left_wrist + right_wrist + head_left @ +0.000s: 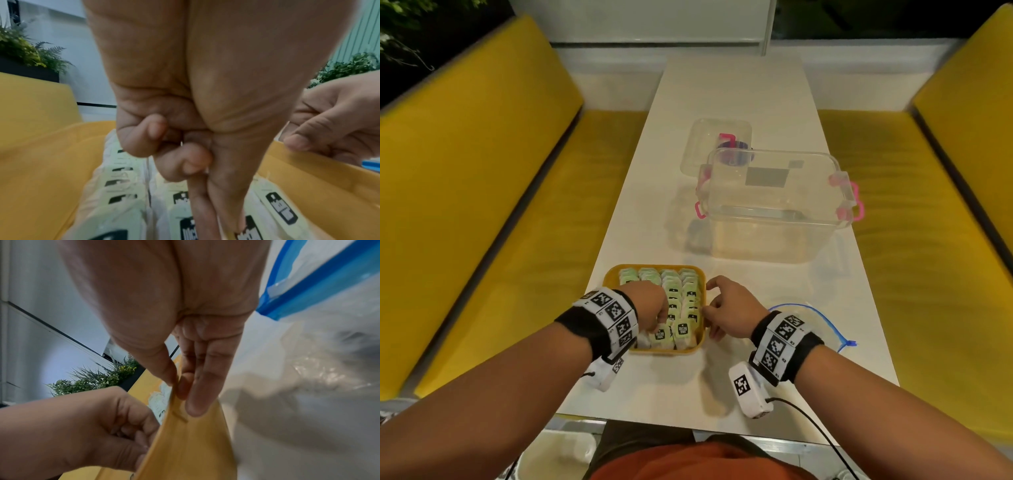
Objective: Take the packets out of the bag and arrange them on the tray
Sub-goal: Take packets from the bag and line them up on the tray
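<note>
Head view puts both hands at the yellow tray [619, 274], which sits at the near end of the white counter [739, 102]. Its packets [690, 291] stand on edge in rows running near to far, pale green with dark labels, and they fill most of it. The left hand [650, 301] reaches down into the near part of the tray; in the left wrist view its fingers [205, 211] are extended with the thumb pressed alongside, pushing down among the packets of a middle row, while the two outer fingers curl into the palm. Whether a packet is pinched between thumb and forefinger I cannot tell.

The right hand [732, 308] is at the tray's right rim. In the right wrist view its thumb and fingers [205, 394] pinch that yellow wall, steadying it.

So the packets lie directly under the left fingers, their long rows pointing away from the person, and the left hand is the nearer one for any nudge or straightening along a row.

The clear bag [822, 325] with a blue zip edge lies flat just right of the right wrist and looks empty, though its film is hard to read. Farther off stands a clear box [774, 222] with pink latches, nothing visible inside, and its lid [705, 144] lies beyond it.
</note>
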{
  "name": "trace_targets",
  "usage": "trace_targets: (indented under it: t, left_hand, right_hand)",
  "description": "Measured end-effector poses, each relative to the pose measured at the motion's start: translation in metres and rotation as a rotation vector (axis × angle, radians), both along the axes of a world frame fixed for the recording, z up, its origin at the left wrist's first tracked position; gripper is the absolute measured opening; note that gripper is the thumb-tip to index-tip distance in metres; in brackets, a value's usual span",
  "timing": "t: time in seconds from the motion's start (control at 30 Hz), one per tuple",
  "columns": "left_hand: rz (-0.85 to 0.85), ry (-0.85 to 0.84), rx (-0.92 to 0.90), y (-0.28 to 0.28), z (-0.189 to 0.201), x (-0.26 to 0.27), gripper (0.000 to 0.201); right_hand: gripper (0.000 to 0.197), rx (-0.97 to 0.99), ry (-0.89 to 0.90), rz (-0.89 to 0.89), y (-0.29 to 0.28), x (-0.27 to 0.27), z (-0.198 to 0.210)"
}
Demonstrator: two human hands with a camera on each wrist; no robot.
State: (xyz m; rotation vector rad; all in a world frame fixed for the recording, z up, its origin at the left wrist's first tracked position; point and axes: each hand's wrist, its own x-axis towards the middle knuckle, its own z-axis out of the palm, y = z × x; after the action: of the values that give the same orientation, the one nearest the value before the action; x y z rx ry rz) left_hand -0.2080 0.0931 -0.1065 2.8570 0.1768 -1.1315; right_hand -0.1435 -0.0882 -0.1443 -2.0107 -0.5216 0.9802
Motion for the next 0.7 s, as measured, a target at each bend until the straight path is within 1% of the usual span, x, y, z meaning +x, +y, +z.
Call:
trace_targets:
  t: [0.13, 0.23, 0.33, 0.4, 0.5, 0.57, 0.63, 0.7]
  left_hand:
    - [-0.010, -0.005, 0.008, -0.006, -0.006, 0.006, 0.021]
    - [0.015, -0.023, 0.014, -0.006, -0.006, 0.008, 0.021]
    - [0.021, -0.110, 0.029, -0.009, 0.006, 0.010, 0.021]
    - [0.037, -0.219, 0.018, -0.016, 0.022, 0.013, 0.019]
    - [0.029, -0.377, -0.123, -0.040, 0.040, 0.022, 0.017]
    - [0.004, -0.446, -0.246, -0.067, 0.045, 0.028, 0.017]
    - [-0.016, -0.477, -0.343, -0.097, 0.043, 0.035, 0.017]
    - [-0.062, -0.477, -0.387, -0.126, 0.036, 0.041, 0.017]
  right_hand:
    - [0.041, 0.013, 0.021, -0.008, -0.001, 0.000, 0.002]
    - [0.046, 0.000, 0.013, -0.012, -0.002, -0.001, 0.001]
    - [0.056, -0.002, -0.018, -0.042, -0.010, 0.002, 0.004]
    - [0.050, 0.032, -0.035, -0.090, -0.022, 0.007, 0.010]
    - [0.031, 0.054, -0.156, -0.138, -0.051, 0.017, 0.023]
    - [0.026, 0.023, -0.280, -0.169, -0.073, 0.023, 0.026]
    - [0.021, -0.045, -0.406, -0.186, -0.096, 0.027, 0.025]
    - [0.019, -0.102, -0.453, -0.198, -0.119, 0.027, 0.023]
